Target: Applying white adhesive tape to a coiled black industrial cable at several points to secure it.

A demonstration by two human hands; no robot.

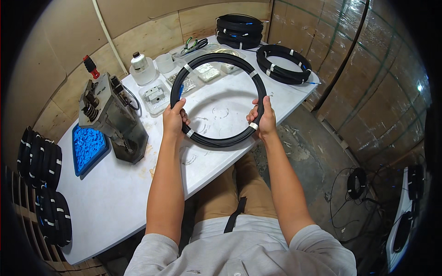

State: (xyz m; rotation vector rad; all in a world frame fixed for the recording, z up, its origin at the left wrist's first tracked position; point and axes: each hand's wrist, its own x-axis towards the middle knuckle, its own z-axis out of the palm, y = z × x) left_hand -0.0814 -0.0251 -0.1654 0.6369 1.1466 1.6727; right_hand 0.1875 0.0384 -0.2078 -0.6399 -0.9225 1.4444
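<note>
Two hands hold one coil of black cable [221,99], a flat ring bound at intervals with white tape bands, held over the near-right part of the white table [115,202].

Handling, my judgement: light for its size, since it sits level with only fingertip-and-thumb support. The bundled strands look springy rather than rigid; the ring keeps its round form but would likely flex or sag if held at a single point. The jacket looks smooth, so it may slide in the hand; the taped bands give surer purchase. Opposite sides of the ring seem the best places to hold.

Left hand [174,120]: fingers curled around the near-left arc, thumb on top, closed on the coil. Right hand [262,120]: wrapped around the near-right arc just beside a white band, also closed on it. Both forearms reach straight away from the body, elbows slightly bent.

Nearby: more black coils [283,64] at the far right of the table, a metal press tool [110,117] to the left, a blue tray [88,147] of small blue parts beside it.
</note>
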